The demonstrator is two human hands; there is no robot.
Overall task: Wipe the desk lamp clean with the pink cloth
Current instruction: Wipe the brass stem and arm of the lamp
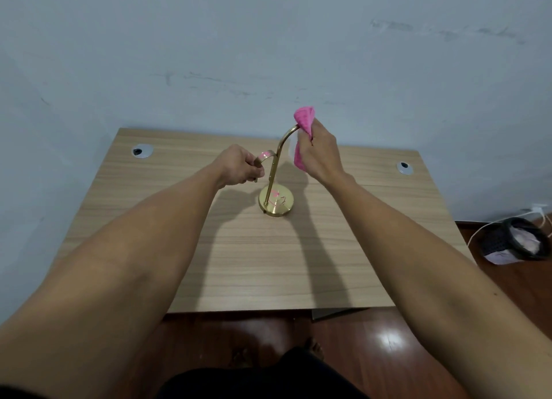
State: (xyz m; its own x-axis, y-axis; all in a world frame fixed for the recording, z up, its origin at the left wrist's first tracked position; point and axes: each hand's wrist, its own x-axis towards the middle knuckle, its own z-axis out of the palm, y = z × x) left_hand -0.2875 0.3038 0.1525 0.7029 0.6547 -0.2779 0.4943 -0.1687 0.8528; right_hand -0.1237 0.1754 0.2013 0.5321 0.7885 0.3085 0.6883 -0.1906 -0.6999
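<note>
A gold desk lamp (273, 180) stands on its round base near the middle of a wooden desk (263, 258). Its thin stem rises and curves to the right at the top. My right hand (321, 157) is closed on the pink cloth (304, 121), which wraps the upper end of that curve and hides the lamp's tip. My left hand (239, 168) grips a curved gold arm of the lamp left of the stem. Pink reflections show on the arm and base.
Two round cable grommets (142, 151) (404, 168) sit in the desk's far corners. A pale blue wall stands right behind the desk. A dark waste basket (516, 240) with a white cord beside it stands on the wooden floor to the right.
</note>
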